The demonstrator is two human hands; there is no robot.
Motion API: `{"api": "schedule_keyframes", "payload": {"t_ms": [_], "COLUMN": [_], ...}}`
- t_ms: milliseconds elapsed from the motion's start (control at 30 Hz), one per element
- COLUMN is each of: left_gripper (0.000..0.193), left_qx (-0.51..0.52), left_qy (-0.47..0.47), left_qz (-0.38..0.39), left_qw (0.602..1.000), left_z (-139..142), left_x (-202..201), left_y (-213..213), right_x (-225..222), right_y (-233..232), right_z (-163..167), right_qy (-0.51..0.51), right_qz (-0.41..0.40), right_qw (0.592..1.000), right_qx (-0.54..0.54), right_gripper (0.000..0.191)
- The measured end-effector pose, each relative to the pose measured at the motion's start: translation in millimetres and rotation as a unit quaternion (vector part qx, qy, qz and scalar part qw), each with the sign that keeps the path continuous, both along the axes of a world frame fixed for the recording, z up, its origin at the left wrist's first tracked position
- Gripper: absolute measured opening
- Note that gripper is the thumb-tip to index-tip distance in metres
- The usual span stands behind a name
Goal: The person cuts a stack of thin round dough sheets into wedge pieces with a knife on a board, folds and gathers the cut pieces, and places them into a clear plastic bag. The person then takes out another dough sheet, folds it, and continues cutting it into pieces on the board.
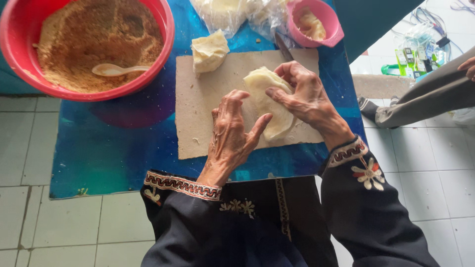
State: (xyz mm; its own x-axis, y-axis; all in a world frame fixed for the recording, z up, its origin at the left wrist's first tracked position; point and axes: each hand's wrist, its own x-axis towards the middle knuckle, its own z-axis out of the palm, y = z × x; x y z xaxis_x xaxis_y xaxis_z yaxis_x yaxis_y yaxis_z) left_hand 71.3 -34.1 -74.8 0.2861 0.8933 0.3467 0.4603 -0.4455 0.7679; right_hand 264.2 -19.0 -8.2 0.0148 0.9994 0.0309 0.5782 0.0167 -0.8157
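The pale, folded sheet of soft dough [269,101] lies on the flat brown cardboard board [198,113], under both your hands. Your right hand [307,96] curls over its upper edge from the right, fingers bent and pinching the fold. Your left hand [230,133] rests flat beside it, fingers spread, thumb pressed against the dough's lower edge. A second pale dough lump [209,49] sits at the board's top corner. The red plastic bowl of brown crumbs [94,47] holds a white spoon [116,69].
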Motion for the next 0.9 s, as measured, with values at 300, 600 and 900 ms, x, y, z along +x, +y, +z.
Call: {"api": "schedule_keyframes", "payload": {"t_ms": [300,600,900], "left_gripper": [0.084,0.042,0.029], "left_qx": [-0.291,-0.219,0.198], "left_qy": [-0.298,-0.154,0.163], "left_qz": [-0.192,-0.110,-0.193], "left_qw": [0.889,0.957,0.947], "left_z": [17.3,40.4,94.3], "left_x": [-12.5,-22.4,-61.3], "left_y": [-3.2,-32.4,-19.6], "right_x": [-16.1,-36.1,-16.8], "right_y": [-49.6,-83.7,-75.7], "right_z": [19.4,-16.7,-29.0], "right_qy": [0.274,0.505,0.441], "right_qz": [-0.050,-0.066,0.109], "right_qw": [0.960,0.860,0.890], "right_qx": [0.042,0.041,0.037], "right_gripper": [0.048,0.072,0.106]}}
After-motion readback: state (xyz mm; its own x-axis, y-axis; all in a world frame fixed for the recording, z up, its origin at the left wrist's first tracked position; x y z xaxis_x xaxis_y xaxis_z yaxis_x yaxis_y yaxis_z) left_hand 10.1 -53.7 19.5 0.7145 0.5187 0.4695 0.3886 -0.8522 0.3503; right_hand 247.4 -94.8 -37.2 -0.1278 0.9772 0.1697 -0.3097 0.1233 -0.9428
